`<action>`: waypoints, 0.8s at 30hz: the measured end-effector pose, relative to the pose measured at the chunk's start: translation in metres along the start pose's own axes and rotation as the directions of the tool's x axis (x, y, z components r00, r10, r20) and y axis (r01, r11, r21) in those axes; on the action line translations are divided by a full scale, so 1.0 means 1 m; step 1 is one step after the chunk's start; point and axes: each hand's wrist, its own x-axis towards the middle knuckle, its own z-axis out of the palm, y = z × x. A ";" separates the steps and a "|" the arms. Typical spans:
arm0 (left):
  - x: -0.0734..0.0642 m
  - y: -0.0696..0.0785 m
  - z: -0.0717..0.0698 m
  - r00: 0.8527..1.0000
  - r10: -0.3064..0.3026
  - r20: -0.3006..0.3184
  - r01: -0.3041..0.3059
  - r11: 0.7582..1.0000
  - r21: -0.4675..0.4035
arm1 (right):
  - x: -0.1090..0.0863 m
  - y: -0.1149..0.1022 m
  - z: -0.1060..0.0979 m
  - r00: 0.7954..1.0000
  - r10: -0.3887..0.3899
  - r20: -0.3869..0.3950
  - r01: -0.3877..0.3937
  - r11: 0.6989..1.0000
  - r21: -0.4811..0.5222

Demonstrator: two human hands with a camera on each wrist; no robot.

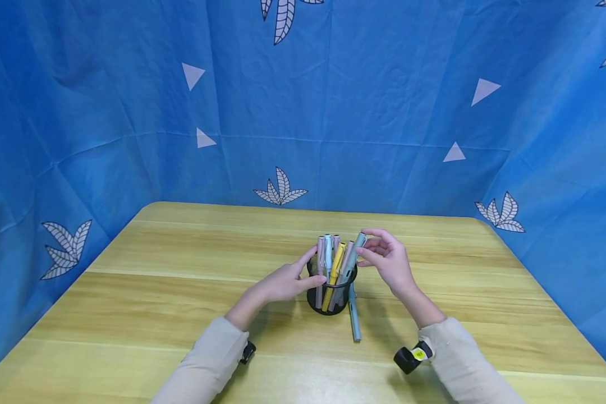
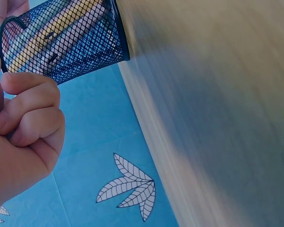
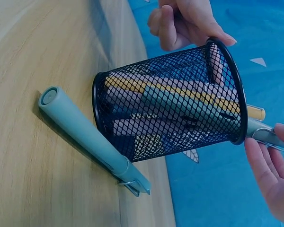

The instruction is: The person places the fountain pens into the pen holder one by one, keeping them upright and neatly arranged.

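Note:
A black mesh pen holder [image 1: 313,301] stands upright on the table with several pens inside: a yellow one [image 1: 338,262], a light blue one [image 1: 328,253] and some pinkish ones. My left hand [image 1: 284,282] grips its rim from the left between thumb and forefinger; the other fingers are curled in the left wrist view. On the right, my right hand [image 1: 391,264] pinches the upper end of a teal fountain pen [image 1: 352,259], whose lower part is inside the holder. Another teal pen [image 3: 87,135] lies on the table beside the holder, its clip end by the base.
The wood-grain table [image 1: 182,303] reaches back to a blue curtain [image 1: 373,106] printed with leaves and triangles. A small black device [image 1: 408,359] is worn at the right wrist, another [image 1: 248,352] at the left.

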 end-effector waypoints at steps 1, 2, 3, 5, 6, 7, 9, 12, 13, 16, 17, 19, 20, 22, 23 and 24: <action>0.000 0.000 0.000 1.000 0.001 0.000 -0.001 1.000 -0.001 | 0.000 0.000 0.000 1.000 -0.001 0.001 0.001 1.000 -0.002; 0.000 0.000 0.000 1.000 0.001 0.000 -0.001 1.000 -0.001 | 0.000 0.000 -0.001 1.000 -0.004 0.004 0.004 1.000 -0.005; 0.000 0.000 0.000 1.000 0.001 -0.001 -0.001 1.000 0.002 | 0.000 0.000 -0.001 1.000 -0.006 0.006 0.006 1.000 -0.008; 0.000 0.001 0.000 1.000 -0.001 -0.001 0.001 1.000 0.006 | 0.000 0.000 -0.001 1.000 -0.013 0.013 0.013 1.000 -0.014; 0.000 0.001 0.000 1.000 -0.001 -0.002 0.001 1.000 0.008 | 0.000 0.000 -0.002 1.000 -0.018 0.017 0.019 1.000 -0.018; 0.000 0.001 0.000 1.000 -0.001 -0.003 0.001 1.000 0.009 | 0.000 0.000 -0.002 0.999 -0.026 0.020 0.026 0.999 -0.020; 0.000 0.001 0.000 1.000 0.000 -0.004 0.000 1.000 0.013 | 0.000 0.000 -0.003 0.999 -0.043 0.027 0.043 0.999 -0.024; 0.001 0.000 0.001 1.000 0.002 -0.005 -0.002 1.000 0.017 | 0.001 0.007 -0.005 0.994 -0.096 0.046 0.096 0.995 0.007; 0.001 0.000 0.001 1.000 0.002 -0.005 -0.002 1.000 0.017 | 0.001 0.007 -0.004 0.994 -0.103 0.047 0.103 0.995 0.009; 0.001 -0.001 0.001 1.000 0.001 -0.005 -0.001 1.000 0.016 | 0.001 0.009 -0.003 0.994 -0.100 0.050 0.100 0.995 0.006; 0.002 -0.001 0.001 1.000 0.000 -0.006 0.000 1.000 0.016 | 0.001 0.009 -0.003 0.995 -0.091 0.049 0.091 0.996 0.003; 0.002 -0.001 0.001 1.000 -0.004 -0.007 0.004 1.000 0.016 | 0.000 0.005 0.000 0.999 -0.043 0.033 0.045 0.998 -0.039; 0.002 -0.001 0.002 1.000 -0.006 -0.009 0.007 1.000 0.019 | 0.000 0.005 0.000 0.999 -0.032 0.032 0.033 0.998 -0.046; 0.002 -0.001 0.002 1.000 -0.011 -0.011 0.012 1.000 0.022 | -0.001 0.004 0.000 1.000 -0.007 0.022 0.008 0.999 -0.052; 0.002 -0.002 0.002 1.000 -0.013 -0.014 0.013 1.000 0.024 | -0.001 0.003 0.000 1.000 0.006 0.019 -0.005 0.999 -0.050; 0.002 -0.002 0.002 1.000 -0.013 -0.016 0.014 1.000 0.025 | -0.001 0.003 -0.001 1.000 0.013 0.016 -0.012 0.999 -0.048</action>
